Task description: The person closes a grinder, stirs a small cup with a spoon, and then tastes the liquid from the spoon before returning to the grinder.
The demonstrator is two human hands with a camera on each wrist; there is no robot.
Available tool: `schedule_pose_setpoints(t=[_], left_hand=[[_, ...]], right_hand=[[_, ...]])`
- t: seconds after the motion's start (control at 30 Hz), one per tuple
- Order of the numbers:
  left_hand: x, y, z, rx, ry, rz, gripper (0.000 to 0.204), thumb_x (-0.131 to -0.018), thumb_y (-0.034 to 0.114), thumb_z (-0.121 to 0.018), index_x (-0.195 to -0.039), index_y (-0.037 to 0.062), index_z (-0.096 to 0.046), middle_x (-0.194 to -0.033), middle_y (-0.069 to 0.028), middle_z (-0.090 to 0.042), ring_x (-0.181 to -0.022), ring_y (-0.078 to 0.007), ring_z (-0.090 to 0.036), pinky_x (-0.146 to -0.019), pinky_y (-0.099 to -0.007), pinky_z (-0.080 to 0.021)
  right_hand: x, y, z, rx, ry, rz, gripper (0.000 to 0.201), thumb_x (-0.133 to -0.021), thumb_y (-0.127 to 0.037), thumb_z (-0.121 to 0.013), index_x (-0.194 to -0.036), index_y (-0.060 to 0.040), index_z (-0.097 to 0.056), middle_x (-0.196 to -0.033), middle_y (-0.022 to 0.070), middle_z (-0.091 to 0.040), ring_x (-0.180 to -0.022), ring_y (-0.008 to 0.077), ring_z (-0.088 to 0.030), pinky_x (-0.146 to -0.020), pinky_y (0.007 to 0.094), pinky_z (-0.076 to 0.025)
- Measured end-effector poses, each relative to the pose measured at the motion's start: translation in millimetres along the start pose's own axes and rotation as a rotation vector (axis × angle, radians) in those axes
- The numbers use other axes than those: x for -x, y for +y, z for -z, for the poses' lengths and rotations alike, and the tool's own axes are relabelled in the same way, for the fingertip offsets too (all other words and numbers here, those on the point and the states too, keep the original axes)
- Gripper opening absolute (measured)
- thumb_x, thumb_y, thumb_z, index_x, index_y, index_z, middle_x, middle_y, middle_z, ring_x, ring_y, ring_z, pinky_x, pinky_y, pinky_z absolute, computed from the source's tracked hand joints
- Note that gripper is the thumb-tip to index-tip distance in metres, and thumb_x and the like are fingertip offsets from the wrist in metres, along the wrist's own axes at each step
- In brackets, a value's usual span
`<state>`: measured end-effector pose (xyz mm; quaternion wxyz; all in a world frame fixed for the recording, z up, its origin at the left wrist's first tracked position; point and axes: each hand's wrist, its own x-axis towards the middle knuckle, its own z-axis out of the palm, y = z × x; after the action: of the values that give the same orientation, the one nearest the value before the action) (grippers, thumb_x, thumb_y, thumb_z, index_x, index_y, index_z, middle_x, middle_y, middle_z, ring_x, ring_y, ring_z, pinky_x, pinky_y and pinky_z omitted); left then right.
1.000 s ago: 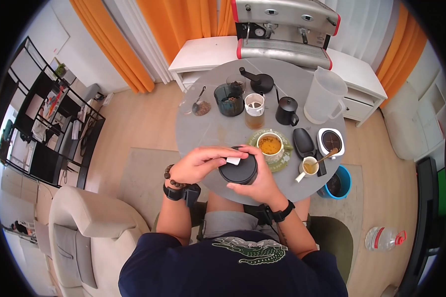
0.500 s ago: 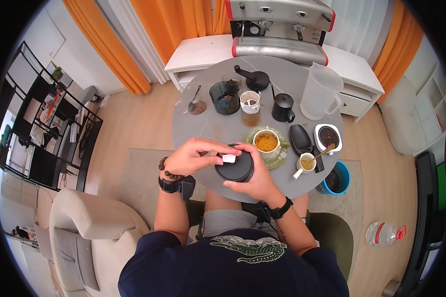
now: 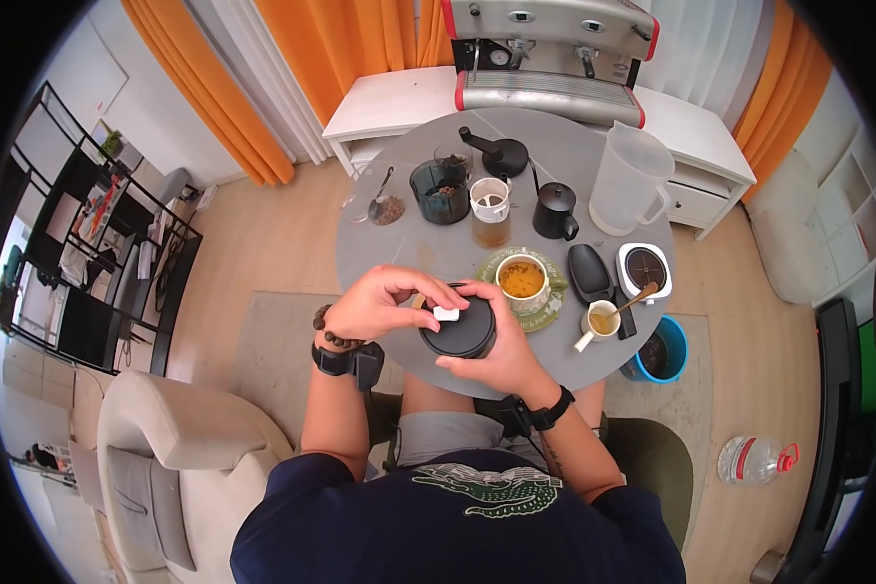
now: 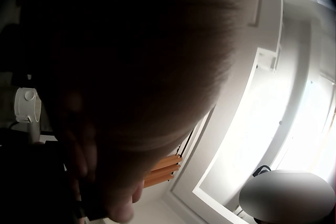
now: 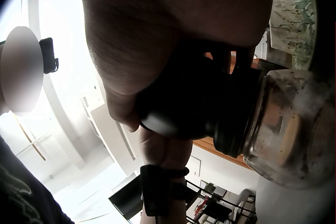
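Note:
In the head view, my right hand (image 3: 507, 348) grips a round black-topped jar (image 3: 460, 336) from the right side, over the lap at the table's near edge. The right wrist view shows the clear glass lower part (image 5: 294, 129) of this jar, smeared with brownish residue. My left hand (image 3: 384, 304) reaches over the black top from the left. Its thumb and bent fingers pinch a small white piece (image 3: 446, 314) there. The left wrist view is dark and mostly filled by the hand. Just beyond the jar, a cup of yellow-brown liquid (image 3: 523, 279) stands on a green plate (image 3: 547, 320).
On the grey table (image 3: 409, 248) stand a dark container (image 3: 440, 195), a black crank-handled lid (image 3: 501, 154), a white-topped glass (image 3: 492, 219), a black pot (image 3: 555, 211), a clear pitcher (image 3: 631, 180), a small cup (image 3: 602, 319) with a spoon, and a white scale (image 3: 644, 271).
The left fingers have drawn back and bent more around the white piece on the jar's top. The right hand keeps its grip. The head view has shifted slightly.

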<state>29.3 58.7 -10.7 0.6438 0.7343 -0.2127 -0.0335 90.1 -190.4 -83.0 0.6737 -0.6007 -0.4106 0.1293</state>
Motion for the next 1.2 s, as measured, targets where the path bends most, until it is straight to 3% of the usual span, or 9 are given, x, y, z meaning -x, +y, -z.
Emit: schedule_pose_setpoints(t=[0.17,0.33,0.43,0.57,0.63,0.93,1.0,1.13,1.2], left_hand=[[0.5,7.2,2.2,0.001,-0.025,0.128,0.040,-0.098,0.000,-0.081,-0.137,-0.0040,-0.074,-0.138,-0.0203,-0.077,-0.131,-0.0298,-0.072,-0.110,-0.0404,-0.058],[-2.2,14.7,-1.0,-0.002,-0.128,-0.003,0.043,-0.107,-0.001,-0.066,-0.151,-0.0028,-0.065,-0.150,-0.0165,-0.071,-0.142,-0.0281,-0.065,-0.120,-0.0411,-0.050],[-3.4,20.6,-0.8,-0.053,-0.136,0.015,0.039,-0.106,0.000,-0.069,-0.144,-0.0049,-0.069,-0.147,-0.0209,-0.072,-0.143,-0.0332,-0.064,-0.123,-0.0456,-0.048],[-10.2,23.5,8.4,-0.111,-0.206,0.010,0.039,-0.107,0.000,-0.066,-0.146,-0.0029,-0.070,-0.148,-0.0156,-0.073,-0.144,-0.0296,-0.064,-0.125,-0.0432,-0.046],[-17.3,21.9,12.8,-0.072,-0.230,0.023,0.036,-0.102,-0.002,-0.073,-0.138,-0.0038,-0.074,-0.141,-0.0208,-0.076,-0.136,-0.0342,-0.070,-0.119,-0.0457,-0.052],[-32.6,15.3,28.9,-0.091,-0.332,0.051,0.035,-0.094,0.001,-0.084,-0.128,-0.0034,-0.079,-0.129,-0.0185,-0.081,-0.123,-0.0320,-0.076,-0.111,-0.0436,-0.057],[-33.8,14.9,24.2,-0.068,-0.288,-0.034,0.029,-0.091,-0.004,-0.083,-0.120,0.0000,-0.082,-0.126,-0.0157,-0.083,-0.102,-0.0162,-0.074,-0.083,-0.0298,-0.055],[-21.2,13.3,7.9,-0.058,-0.163,0.020,0.023,-0.088,-0.002,-0.088,-0.109,0.0017,-0.080,-0.120,-0.0116,-0.082,-0.097,-0.0136,-0.069,-0.081,-0.0291,-0.053],[-15.3,14.5,-10.8,-0.131,0.020,-0.008,0.029,-0.083,0.000,-0.095,-0.102,0.0027,-0.074,-0.109,-0.0062,-0.074,-0.108,-0.0215,-0.073,-0.093,-0.0368,-0.057]], right_hand=[[-0.6,0.2,0.3,-0.007,0.000,0.000,0.099,-0.072,-0.028,-0.101,-0.153,-0.0069,-0.047,-0.151,0.0169,-0.060,-0.136,0.0298,-0.064,-0.115,0.0417,-0.052],[-0.2,0.7,0.0,-0.026,0.002,-0.014,0.099,-0.073,-0.029,-0.101,-0.153,-0.0078,-0.048,-0.149,0.0163,-0.061,-0.135,0.0297,-0.065,-0.114,0.0420,-0.053],[-0.1,0.1,1.1,-0.003,0.006,-0.015,0.098,-0.072,-0.029,-0.100,-0.153,-0.0083,-0.048,-0.148,0.0156,-0.062,-0.134,0.0293,-0.065,-0.113,0.0417,-0.053],[-0.9,0.6,1.0,-0.018,0.003,-0.010,0.098,-0.072,-0.029,-0.101,-0.153,-0.0080,-0.048,-0.147,0.0152,-0.062,-0.133,0.0289,-0.066,-0.113,0.0412,-0.053],[-0.2,1.2,0.5,-0.025,0.005,-0.008,0.098,-0.072,-0.029,-0.101,-0.153,-0.0080,-0.048,-0.147,0.0151,-0.062,-0.133,0.0287,-0.066,-0.113,0.0410,-0.053],[-0.5,-0.4,0.8,-0.039,-0.001,-0.011,0.097,-0.073,-0.027,-0.101,-0.152,-0.0068,-0.048,-0.146,0.0147,-0.062,-0.133,0.0274,-0.065,-0.113,0.0406,-0.052],[-0.8,-2.9,0.5,-0.046,0.001,-0.014,0.097,-0.073,-0.027,-0.101,-0.152,-0.0068,-0.048,-0.146,0.0150,-0.062,-0.133,0.0273,-0.065,-0.113,0.0405,-0.052],[-1.8,-0.2,-0.1,-0.062,0.004,-0.002,0.097,-0.074,-0.026,-0.101,-0.152,-0.0071,-0.048,-0.146,0.0152,-0.062,-0.133,0.0271,-0.065,-0.113,0.0404,-0.052],[-1.7,-2.1,0.8,-0.031,0.005,0.006,0.097,-0.073,-0.026,-0.101,-0.152,-0.0073,-0.048,-0.145,0.0149,-0.062,-0.132,0.0267,-0.065,-0.113,0.0406,-0.052]])
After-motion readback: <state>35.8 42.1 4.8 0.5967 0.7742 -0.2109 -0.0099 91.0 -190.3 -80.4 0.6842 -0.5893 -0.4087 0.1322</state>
